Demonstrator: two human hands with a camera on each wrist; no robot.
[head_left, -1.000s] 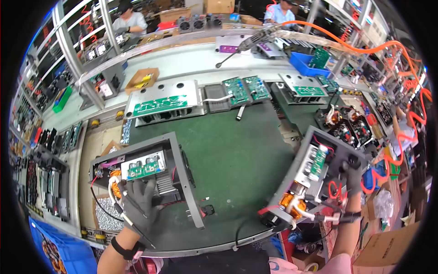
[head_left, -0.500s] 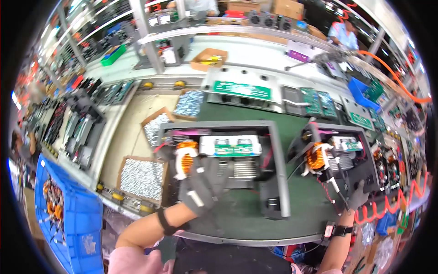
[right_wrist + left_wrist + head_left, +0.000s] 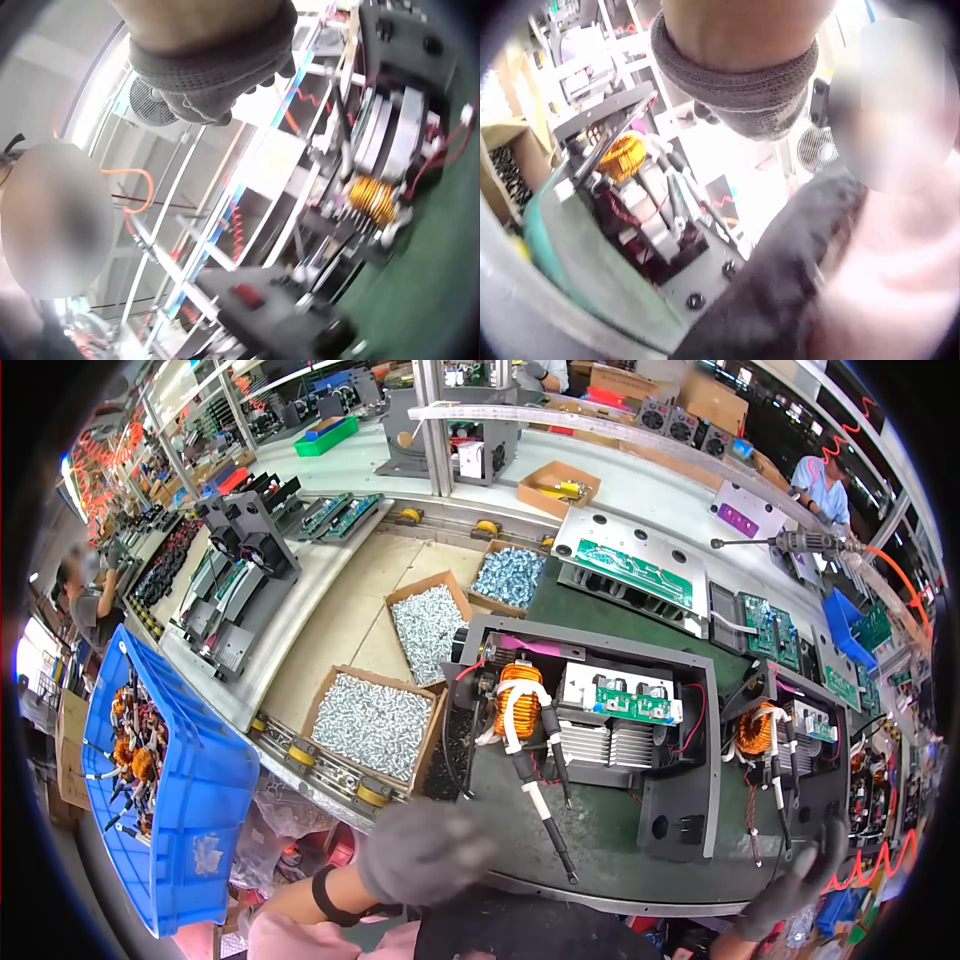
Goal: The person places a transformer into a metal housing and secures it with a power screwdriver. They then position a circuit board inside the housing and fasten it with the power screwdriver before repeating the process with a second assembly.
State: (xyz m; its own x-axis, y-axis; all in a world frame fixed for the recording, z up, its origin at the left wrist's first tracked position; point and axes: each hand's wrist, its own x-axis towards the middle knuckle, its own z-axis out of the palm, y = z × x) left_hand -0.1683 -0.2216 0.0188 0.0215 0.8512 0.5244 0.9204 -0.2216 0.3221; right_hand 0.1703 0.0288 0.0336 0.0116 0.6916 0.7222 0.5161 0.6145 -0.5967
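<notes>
My left hand, in a dark grey glove and blurred, is over the bench's front edge, apart from the large open metal case. Its fingers cannot be made out; the left wrist view shows mainly the glove. In that case are an orange coil, a finned heatsink and a green board; white-and-black cables hang forward. Just in front of the smaller right case, my gloved right hand has its fingers extended, with nothing seen in them. The right wrist view shows this glove too.
Open boxes of screws stand left of the large case. A blue bin of coils is at the far left. Behind are a metal plate assembly and boards. A power driver lies along the rail.
The head view has turned left. My left hand has moved off the large case toward the bench's front edge. My right hand has drawn back from the right case toward my body.
</notes>
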